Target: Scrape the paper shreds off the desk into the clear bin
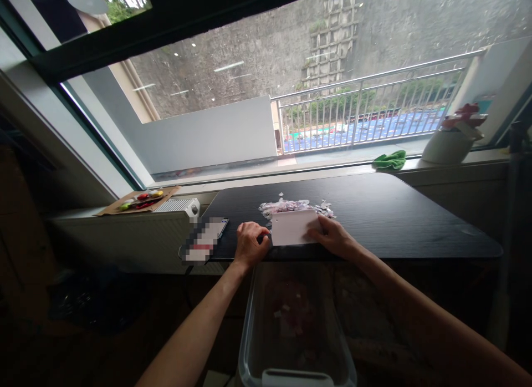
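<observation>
My right hand (332, 235) grips the right edge of a white rectangular card (291, 227), tilted up at the near side of a dark table (399, 220). A small dark hole shows near the card's upper left corner. Just left of the card, my left hand (251, 244) rests at the table edge with its fingers curled; whether anything is in them is hidden. Behind the card lies a loose heap of small pale pinkish-white flakes (286, 207), with some scattered to the right. Below the table edge stands a clear plastic bin (245, 342), with similar pale bits dimly visible inside.
A partly pixelated phone (222, 227) lies at the table's left corner. On the radiator (124, 237) at left sits a brown board (110, 209) with colourful items. A green cloth (389, 160) and a whitish container (446, 146) stand by the window.
</observation>
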`<state>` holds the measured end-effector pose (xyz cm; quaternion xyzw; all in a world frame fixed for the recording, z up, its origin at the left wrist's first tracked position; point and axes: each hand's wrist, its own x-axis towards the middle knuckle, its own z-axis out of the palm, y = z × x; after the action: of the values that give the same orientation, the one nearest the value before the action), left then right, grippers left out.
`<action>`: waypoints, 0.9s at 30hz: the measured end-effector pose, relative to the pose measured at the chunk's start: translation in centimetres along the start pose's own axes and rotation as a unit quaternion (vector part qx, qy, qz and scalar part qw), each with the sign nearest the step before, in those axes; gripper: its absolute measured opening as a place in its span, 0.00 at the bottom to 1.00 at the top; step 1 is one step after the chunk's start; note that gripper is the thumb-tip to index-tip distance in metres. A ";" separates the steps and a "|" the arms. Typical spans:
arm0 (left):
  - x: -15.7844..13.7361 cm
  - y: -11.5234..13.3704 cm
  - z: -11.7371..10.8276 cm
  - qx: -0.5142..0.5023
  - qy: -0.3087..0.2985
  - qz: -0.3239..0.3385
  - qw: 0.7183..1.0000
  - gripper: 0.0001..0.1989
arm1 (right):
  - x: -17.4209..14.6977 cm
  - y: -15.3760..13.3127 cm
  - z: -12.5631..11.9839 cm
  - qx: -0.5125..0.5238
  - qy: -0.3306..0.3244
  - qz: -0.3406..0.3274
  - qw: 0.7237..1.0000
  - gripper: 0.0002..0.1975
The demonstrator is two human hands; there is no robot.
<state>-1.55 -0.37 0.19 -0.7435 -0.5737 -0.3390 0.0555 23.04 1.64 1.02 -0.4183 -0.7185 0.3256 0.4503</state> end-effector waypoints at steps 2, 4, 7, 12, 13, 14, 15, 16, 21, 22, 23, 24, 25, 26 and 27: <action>0.0 0.0 0.1 0.003 0.003 -0.002 1.000 0.08 | 0.0 -0.3 -0.2 0.001 -0.027 0.012 1.000 0.09; 0.0 0.0 0.1 0.002 0.007 -0.002 1.000 0.08 | -0.2 -0.6 -0.4 0.009 -0.038 0.023 0.999 0.09; 0.0 0.1 0.0 -0.003 0.003 0.002 1.000 0.08 | -0.7 -0.7 -0.9 0.011 0.001 0.038 0.999 0.09; 0.0 0.2 -0.2 -0.010 0.001 0.002 1.000 0.07 | -1.2 -0.5 -1.7 -0.018 0.043 0.064 0.997 0.07; 0.0 0.2 -0.2 -0.010 0.002 0.002 1.000 0.07 | -1.1 -0.5 -1.8 -0.026 0.035 0.071 0.997 0.06; 0.0 0.2 -0.2 -0.011 0.002 0.003 1.000 0.07 | -1.1 -0.6 -1.9 -0.033 0.025 0.080 0.996 0.06; 0.0 0.2 -0.2 -0.013 0.002 0.005 1.000 0.07 | -1.0 -0.7 -2.0 -0.036 0.017 0.091 0.995 0.07; 0.0 0.2 -0.2 -0.015 0.001 0.007 1.000 0.07 | -1.0 -0.8 -2.0 -0.036 0.010 0.104 0.994 0.07; 0.0 0.0 -0.1 -0.022 0.004 0.016 1.000 0.07 | -1.1 -1.6 -2.0 0.007 -0.013 0.151 0.988 0.09; 0.0 0.0 -0.1 -0.023 0.005 0.017 1.000 0.07 | -1.2 -1.7 -2.0 0.017 -0.017 0.154 0.988 0.09; 0.0 0.0 0.0 -0.023 0.006 0.017 1.000 0.07 | -1.2 -1.9 -2.0 0.025 -0.020 0.157 0.987 0.08; 0.0 -0.1 0.0 -0.024 0.006 0.017 1.000 0.07 | -1.2 -1.9 -2.0 0.031 -0.022 0.161 0.986 0.08; 0.0 -0.1 0.0 -0.025 0.005 0.017 1.000 0.06 | -1.2 -2.0 -2.0 0.036 -0.024 0.165 0.985 0.08; 0.0 0.0 0.0 -0.026 0.005 0.016 1.000 0.06 | -1.2 -2.0 -2.1 0.042 -0.026 0.168 0.985 0.08; 0.0 0.0 0.0 -0.027 0.004 0.016 0.999 0.06 | -1.2 -2.1 -2.1 0.050 -0.028 0.171 0.984 0.08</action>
<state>-1.61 -0.41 0.17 -0.7525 -0.5520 -0.3566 0.0432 24.62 -0.14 3.11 -0.5028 -0.6316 0.4444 0.3883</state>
